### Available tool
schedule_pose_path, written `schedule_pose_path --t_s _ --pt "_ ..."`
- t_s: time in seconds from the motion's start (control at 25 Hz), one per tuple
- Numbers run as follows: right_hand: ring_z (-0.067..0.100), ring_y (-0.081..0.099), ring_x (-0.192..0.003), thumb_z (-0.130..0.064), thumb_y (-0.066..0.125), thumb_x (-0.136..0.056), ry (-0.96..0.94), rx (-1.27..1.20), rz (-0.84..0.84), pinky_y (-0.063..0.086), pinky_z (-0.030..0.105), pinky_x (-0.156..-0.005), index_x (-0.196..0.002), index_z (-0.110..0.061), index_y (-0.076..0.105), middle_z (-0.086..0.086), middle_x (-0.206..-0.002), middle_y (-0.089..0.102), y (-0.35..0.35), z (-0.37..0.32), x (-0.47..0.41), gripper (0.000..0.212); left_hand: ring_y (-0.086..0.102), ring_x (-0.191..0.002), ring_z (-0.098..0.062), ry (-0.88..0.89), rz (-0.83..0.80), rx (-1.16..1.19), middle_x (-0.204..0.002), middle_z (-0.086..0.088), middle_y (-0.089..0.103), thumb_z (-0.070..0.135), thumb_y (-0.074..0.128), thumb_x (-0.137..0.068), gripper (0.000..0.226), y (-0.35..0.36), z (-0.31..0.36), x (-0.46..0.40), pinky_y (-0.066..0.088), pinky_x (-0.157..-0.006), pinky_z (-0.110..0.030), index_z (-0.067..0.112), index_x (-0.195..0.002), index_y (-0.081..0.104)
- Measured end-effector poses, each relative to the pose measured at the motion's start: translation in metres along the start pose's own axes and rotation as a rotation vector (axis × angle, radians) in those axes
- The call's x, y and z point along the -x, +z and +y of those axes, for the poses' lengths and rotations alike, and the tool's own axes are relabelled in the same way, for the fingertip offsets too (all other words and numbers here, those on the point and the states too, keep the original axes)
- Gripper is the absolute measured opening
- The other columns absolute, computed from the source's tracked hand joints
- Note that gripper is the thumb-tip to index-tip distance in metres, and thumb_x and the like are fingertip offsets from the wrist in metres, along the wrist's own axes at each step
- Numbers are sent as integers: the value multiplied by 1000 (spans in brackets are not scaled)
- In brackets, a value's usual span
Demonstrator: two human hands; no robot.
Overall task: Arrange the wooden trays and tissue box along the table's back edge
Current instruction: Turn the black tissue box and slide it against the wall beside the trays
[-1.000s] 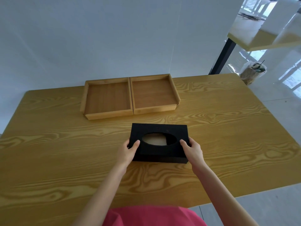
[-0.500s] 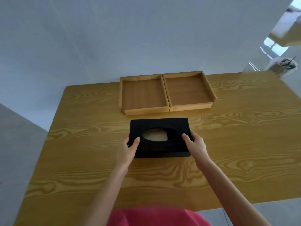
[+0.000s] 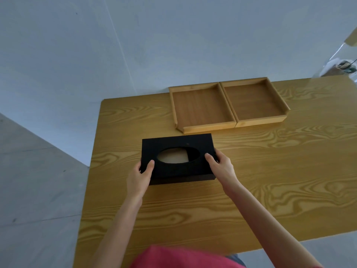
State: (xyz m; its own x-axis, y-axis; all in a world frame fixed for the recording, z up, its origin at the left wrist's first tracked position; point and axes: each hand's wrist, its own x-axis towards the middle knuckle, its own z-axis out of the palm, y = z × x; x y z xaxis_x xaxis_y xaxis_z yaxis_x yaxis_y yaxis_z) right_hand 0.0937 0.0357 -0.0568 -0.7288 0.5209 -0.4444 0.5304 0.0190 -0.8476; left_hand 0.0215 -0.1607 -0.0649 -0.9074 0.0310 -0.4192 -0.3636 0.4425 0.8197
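Both hands, left point(image 3: 140, 174) and right point(image 3: 222, 167), clamp the box point(image 3: 173, 151) ends mid-table. Trays point(image 3: 228, 107) sit at back edge. Next: slide box into back-left gap.

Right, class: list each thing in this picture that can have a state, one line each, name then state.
tissue box: upright on the table, held at both ends, oval opening facing up
left tray: empty, touching the right tray
right tray: empty, at the back edge
left hand: closed on the box
right hand: closed on the box
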Motion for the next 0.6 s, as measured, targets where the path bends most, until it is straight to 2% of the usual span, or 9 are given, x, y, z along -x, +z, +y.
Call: schedule_pose_path --t_s 0.28,0.6 --pt "20 54 -114 -26 49 -94 4 57 -51 46 31 -89 -139 -21 37 3 -126 57 64 -19 -4 47 47 -126 -28 -35 20 -6 -135 -11 53 40 51 -89 54 -52 -28 -35 39 -107 -48 11 -135 45" --pt "22 53 -116 -25 49 -94 13 134 -102 44 29 -88 -141 -21 34 6 -129 56 99 -26 -19 50 45 -128 -29 -48 11 -7 -139 -12 49 38 50 -90 56 -73 -47 -62 39 -108 -48 12 -138 40"
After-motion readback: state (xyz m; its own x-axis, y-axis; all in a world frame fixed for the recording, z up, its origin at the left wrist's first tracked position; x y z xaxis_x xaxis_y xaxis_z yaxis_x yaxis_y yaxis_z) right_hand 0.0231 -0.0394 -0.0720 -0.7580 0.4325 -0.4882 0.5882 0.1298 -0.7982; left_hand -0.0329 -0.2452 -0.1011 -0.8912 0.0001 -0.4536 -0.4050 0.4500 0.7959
